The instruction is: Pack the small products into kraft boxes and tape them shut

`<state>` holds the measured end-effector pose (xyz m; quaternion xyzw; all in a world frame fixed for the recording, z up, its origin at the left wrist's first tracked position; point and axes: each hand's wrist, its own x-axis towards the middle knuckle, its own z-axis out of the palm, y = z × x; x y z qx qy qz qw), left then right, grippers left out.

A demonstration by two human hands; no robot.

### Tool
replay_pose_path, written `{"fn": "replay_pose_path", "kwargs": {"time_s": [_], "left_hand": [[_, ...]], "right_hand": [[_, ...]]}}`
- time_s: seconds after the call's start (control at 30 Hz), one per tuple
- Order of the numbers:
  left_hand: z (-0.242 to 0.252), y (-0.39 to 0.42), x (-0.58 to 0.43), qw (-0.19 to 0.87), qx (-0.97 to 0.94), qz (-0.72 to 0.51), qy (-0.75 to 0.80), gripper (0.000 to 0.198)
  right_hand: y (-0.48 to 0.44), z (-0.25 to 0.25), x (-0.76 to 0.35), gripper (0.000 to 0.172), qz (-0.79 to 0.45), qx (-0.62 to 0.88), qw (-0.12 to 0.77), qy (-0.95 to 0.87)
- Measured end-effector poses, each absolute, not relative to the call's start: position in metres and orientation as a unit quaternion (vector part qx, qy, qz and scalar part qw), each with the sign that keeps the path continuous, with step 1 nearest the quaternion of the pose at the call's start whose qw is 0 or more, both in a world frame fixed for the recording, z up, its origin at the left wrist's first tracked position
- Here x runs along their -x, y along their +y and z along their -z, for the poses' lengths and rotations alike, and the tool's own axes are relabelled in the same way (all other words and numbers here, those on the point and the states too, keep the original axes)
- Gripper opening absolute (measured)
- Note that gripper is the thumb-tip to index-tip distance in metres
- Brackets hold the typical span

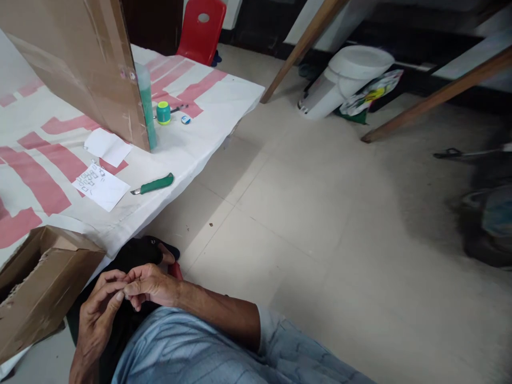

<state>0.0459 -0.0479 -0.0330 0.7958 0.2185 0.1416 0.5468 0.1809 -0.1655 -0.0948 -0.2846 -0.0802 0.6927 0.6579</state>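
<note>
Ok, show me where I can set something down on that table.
Two bare patches on the table: along the edge, between the green knife and the teal jar; and the far corner, beyond the small disc. It's crowded where the two papers lie by the standing cardboard panel, and at the open box.

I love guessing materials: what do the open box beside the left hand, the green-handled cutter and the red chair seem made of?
Open box: matte brown cardboard, by its ragged edge.
Cutter: handle probably smooth plastic, evenly green; tip likely metal, greyish.
Red chair: perhaps moulded plastic, smooth, with oval hole.
</note>
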Motion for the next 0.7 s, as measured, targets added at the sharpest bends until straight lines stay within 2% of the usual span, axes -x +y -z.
{"fn": "replay_pose_path", "kwargs": {"time_s": [0.13, 0.4, 0.47, 0.53, 0.63, 0.7], "left_hand": [[0.034, -0.047, -0.049, 0.467, -0.845, -0.163, 0.205, 0.013], [0.023, -0.058, -0.059, 0.399, -0.885, -0.191, 0.146, 0.012], [0.021, -0.062, -0.061, 0.368, -0.892, -0.22, 0.143, 0.01], [0.021, -0.065, -0.062, 0.334, -0.895, -0.253, 0.152, 0.007], [0.02, -0.068, -0.058, 0.292, -0.893, -0.299, 0.168, 0.006], [0.017, -0.07, -0.048, 0.264, -0.89, -0.326, 0.179, 0.004]], "right_hand": [[-0.166, 0.096, -0.182, 0.066, -0.668, 0.317, 0.669, -0.079], [-0.169, 0.099, -0.186, 0.067, -0.69, 0.314, 0.639, -0.128], [-0.17, 0.1, -0.19, 0.064, -0.667, 0.352, 0.638, -0.153], [-0.169, 0.101, -0.211, 0.056, -0.59, 0.439, 0.651, -0.186], [-0.159, 0.095, -0.283, 0.04, -0.364, 0.6, 0.666, -0.253], [-0.143, 0.085, -0.345, 0.033, -0.186, 0.7, 0.608, -0.324]]}}
